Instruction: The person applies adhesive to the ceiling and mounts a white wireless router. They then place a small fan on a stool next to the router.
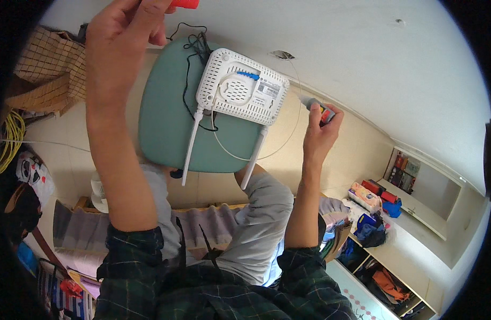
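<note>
A white router (241, 88) with two antennas lies underside-up on a green stool seat (165, 122). Black and white cables run from it. My left hand (123, 32) is raised at the top of the view, its fingers closed on a red object (184, 4) that is mostly cut off. To the right of the router, my right hand (321, 125) grips a small tool with a grey tip and red-yellow body (317, 108), pointing toward the router's edge. My knees in grey trousers (259, 213) sit below the stool.
A woven basket (48, 64) and yellow cable coil (12, 140) lie at left. A low white shelf (411, 234) with bags, boxes and clothes stands at right. The tiled floor (357, 154) meets a white wall. A grey-striped cloth (80, 229) lies at lower left.
</note>
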### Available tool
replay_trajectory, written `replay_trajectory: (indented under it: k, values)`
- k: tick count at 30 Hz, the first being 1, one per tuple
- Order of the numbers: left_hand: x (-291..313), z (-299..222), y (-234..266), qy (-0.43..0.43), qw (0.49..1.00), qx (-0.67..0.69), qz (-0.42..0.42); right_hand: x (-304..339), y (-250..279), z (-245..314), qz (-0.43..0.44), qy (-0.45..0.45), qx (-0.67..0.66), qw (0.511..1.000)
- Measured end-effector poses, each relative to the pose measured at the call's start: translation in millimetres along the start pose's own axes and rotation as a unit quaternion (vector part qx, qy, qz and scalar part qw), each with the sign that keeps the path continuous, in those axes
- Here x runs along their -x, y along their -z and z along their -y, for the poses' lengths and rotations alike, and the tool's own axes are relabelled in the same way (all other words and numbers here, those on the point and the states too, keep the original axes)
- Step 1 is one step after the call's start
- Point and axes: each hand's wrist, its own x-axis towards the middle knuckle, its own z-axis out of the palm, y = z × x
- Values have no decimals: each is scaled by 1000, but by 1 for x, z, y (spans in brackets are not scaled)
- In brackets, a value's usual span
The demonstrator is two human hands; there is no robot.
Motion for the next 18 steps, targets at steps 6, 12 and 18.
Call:
replay_trajectory:
  k: [6,12,18]
  values:
    - [0,1,0,-15,1000,7,9,-3,-11,13,25,-1,32,999]
    - [0,2,-1,-15,1000,8,12,-4,-10,14,27,4,50,998]
    - [-1,2,2,-18,1000,-8,10,-4,-9,19,37,3,66,997]
